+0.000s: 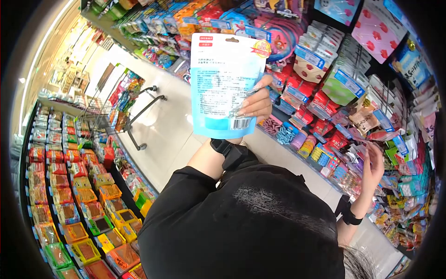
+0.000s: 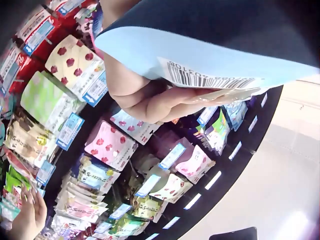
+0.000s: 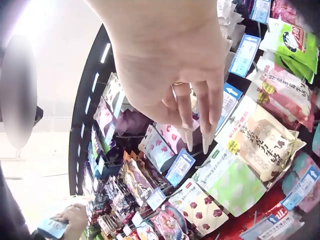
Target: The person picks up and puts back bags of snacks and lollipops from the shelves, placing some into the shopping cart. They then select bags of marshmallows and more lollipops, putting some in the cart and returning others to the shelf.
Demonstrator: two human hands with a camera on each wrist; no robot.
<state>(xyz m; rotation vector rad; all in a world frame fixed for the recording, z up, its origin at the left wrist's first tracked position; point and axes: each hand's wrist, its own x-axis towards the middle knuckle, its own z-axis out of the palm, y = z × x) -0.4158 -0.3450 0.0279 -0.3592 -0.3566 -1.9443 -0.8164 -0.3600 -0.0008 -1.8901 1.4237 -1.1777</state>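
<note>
My left hand (image 1: pixel 257 102) holds a white and light-blue resealable pouch (image 1: pixel 218 93) up in front of me, fingers curled over its right side. The pouch's printed back faces the head camera, with a hang hole at the top and a barcode low down. From the left wrist view, the barcode end of the pouch (image 2: pixel 200 72) lies close against the fingers. My right hand (image 1: pixel 373 169) is stretched toward the hanging snack bags, its fingers extended and holding nothing. In the right wrist view the fingertips are beside a blue price tag (image 3: pixel 180 167) and a green-and-white pouch (image 3: pixel 231 180).
Racks of hanging pouches with blue price tags (image 1: pixel 350 83) line the right side. On the left, a sloped display (image 1: pixel 86 200) carries rows of packaged snacks. A wire shopping cart (image 1: pixel 134 123) stands in the tiled aisle (image 1: pixel 172 121) between them.
</note>
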